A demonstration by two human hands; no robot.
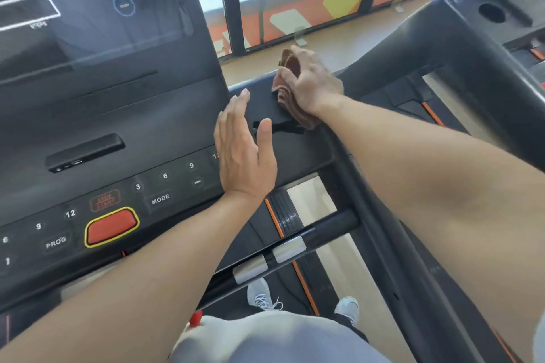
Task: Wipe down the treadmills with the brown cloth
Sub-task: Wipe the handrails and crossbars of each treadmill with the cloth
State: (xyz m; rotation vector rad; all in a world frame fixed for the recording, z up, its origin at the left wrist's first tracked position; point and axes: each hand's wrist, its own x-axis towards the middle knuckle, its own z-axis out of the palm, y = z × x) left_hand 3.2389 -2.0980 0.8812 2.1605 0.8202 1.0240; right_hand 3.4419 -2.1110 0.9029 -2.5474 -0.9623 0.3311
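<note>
We are leaning over our grey shorts point(265, 339), our left hand point(244, 156) lying flat and open, fingers straight, on the smooth black treadmill console point(124, 127). Our right hand point(312, 82) is curling round the brown cloth point(287, 91), a bunched, ribbed wad, pressing it onto the console's matte right corner beside the rounded handrail point(413, 47).

Two treadmills point(124, 115) point(486, 47), one brown cloth point(287, 88), two hands point(244, 153) point(314, 82), two shoes point(261, 293) point(348, 308).
</note>
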